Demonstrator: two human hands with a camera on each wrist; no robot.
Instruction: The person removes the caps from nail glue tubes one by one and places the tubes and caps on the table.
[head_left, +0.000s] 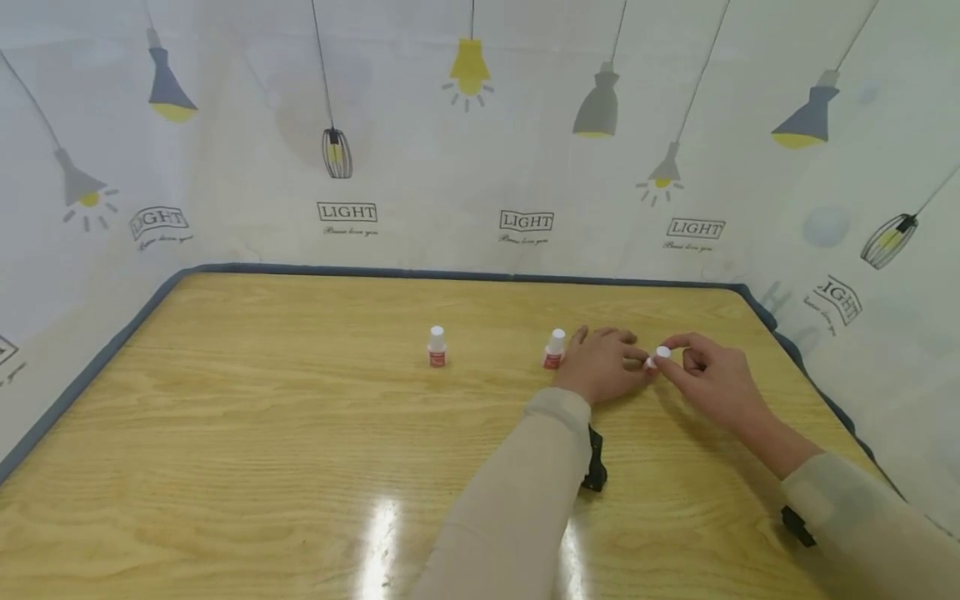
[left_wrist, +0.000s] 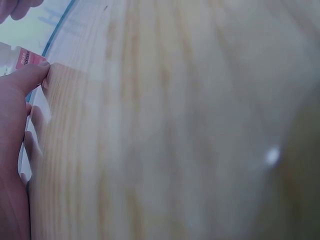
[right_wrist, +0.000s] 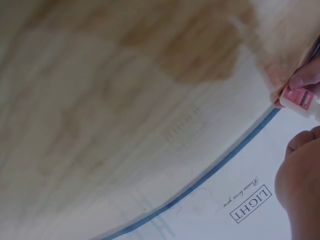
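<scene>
A small white bottle (right_wrist: pixel 300 98) with a red-pink label stands at the right of the table, between both hands. My left hand (head_left: pixel 604 367) holds its body low down, the thumb (left_wrist: pixel 35 72) against the label. From the right, my right hand (head_left: pixel 708 375) pinches the white cap (head_left: pixel 663 352) between thumb and forefinger. Left of my left hand, close by its knuckles, a second bottle (head_left: pixel 554 350) of the same kind stands upright with its cap on. Farther left is a third capped bottle (head_left: pixel 437 347), also upright.
The wood-grain table (head_left: pixel 262 417) has a dark blue edge (head_left: pixel 465 274) along its back and sides. Behind it hangs a pale curtain (head_left: pixel 420 167) printed with lamps and the word LIGHT. Dark straps (head_left: pixel 595 462) show under the sleeves.
</scene>
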